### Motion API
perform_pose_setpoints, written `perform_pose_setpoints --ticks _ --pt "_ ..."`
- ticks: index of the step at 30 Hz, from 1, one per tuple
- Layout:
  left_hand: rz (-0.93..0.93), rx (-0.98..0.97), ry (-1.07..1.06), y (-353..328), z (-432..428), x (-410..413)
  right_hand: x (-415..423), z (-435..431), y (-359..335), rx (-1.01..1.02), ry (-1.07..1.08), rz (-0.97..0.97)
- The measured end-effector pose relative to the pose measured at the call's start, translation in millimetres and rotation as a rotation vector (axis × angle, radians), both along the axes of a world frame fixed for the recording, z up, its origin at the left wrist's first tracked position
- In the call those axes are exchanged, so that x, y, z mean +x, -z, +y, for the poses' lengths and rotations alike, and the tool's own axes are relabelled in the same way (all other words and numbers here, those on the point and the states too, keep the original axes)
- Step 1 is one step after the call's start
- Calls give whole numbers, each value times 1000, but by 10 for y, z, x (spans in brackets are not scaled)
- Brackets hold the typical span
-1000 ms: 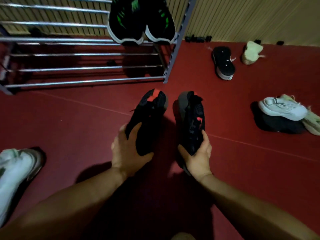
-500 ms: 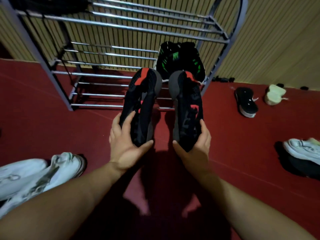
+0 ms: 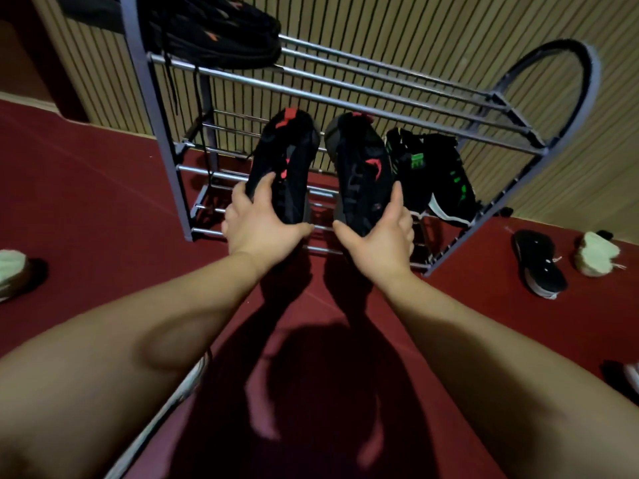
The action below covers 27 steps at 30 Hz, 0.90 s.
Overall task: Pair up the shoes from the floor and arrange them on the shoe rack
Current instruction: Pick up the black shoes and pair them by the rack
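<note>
Now the pair of black shoes with red accents has been lifted off the red floor [image 3: 103,202] and carried forward, up to the front of the metal shoe rack [image 3: 380,95]. A second ago both shoes were down on the floor; here they hang in the air, level with the rack's middle rails. By my reading, pairing is done for these two and only the placing remains.

The left hand [image 3: 257,224] cups the heel end of the left shoe [image 3: 281,160], thumb under the sole edge, fingers wrapped over the side. The right hand [image 3: 378,236] holds the right shoe [image 3: 361,167] the same way, from below and outside. Each grip is closed firmly round its shoe. Both toes point away from the grips, toward the rails, and the shoes sit side by side with a narrow gap between them.

Both forearms reach straight out, nearly parallel, wrists slightly raised.

Just right of the right grip, a black and green pair [image 3: 428,174] already rests on a rail. Above and left of the left grip, dark shoes [image 3: 214,29] occupy the top shelf. Further right on the floor lie a black shoe [image 3: 537,261] and a pale shoe [image 3: 596,252].
</note>
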<state>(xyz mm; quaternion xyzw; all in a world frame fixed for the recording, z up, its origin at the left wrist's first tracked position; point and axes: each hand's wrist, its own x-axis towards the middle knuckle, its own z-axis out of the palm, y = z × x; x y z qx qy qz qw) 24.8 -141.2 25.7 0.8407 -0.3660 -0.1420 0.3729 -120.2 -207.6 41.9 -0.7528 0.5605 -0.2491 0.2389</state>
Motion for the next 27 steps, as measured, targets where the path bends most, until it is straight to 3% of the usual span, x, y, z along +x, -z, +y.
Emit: perform_pose_setpoints --ticks 10,17,20,23,27 --pt "58 104 -26 -145 -773 611 818 -955 -16 168 84 73" --pt "281 24 358 102 -637 1035 545 -1042 211 307 -237 -9" --pt "113 173 568 181 -318 1098 325 -989 333 318 -352 33" --pt "-119 143 534 232 -305 1107 314 -899 373 236 -361 13" --pt "-202 150 541 283 -431 1303 491 -909 286 223 -352 -11"
